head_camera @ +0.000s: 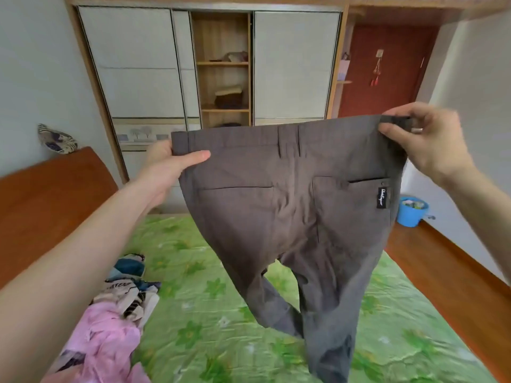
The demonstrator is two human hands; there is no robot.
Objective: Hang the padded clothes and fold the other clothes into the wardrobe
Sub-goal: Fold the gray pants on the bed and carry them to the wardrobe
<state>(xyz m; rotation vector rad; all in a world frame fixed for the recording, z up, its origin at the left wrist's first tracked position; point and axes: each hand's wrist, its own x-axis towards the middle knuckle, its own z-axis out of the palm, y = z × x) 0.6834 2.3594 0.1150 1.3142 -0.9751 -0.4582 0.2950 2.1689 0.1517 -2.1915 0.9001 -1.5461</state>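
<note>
The left hand (pixel 168 158) pinches one end of the waistband of a pair of grey-brown trousers (pixel 293 217), thumb laid flat along the front of the cloth and the fingers hidden behind it. The right hand (pixel 423 139) has the other end of the waistband in its grip, thumb and curled fingers closed over the edge. Between the two hands the waistband is stretched nearly level, the right end a little higher. The seat faces the camera, showing two back pockets and a small black label (pixel 383 198) just below the right hand. The legs hang down from the grip, twisted together, with their lower ends close over the bed (pixel 210 313), which has a green flowered cover.

Below the left forearm, on the bed, lies a heap of clothes (pixel 119 313), pink and patterned. Beyond the hands stands the wardrobe (pixel 221 67), its middle section open, with folded things on the shelves. Below and to the right of the right hand, a blue bucket (pixel 412 211) sits on the wooden floor.
</note>
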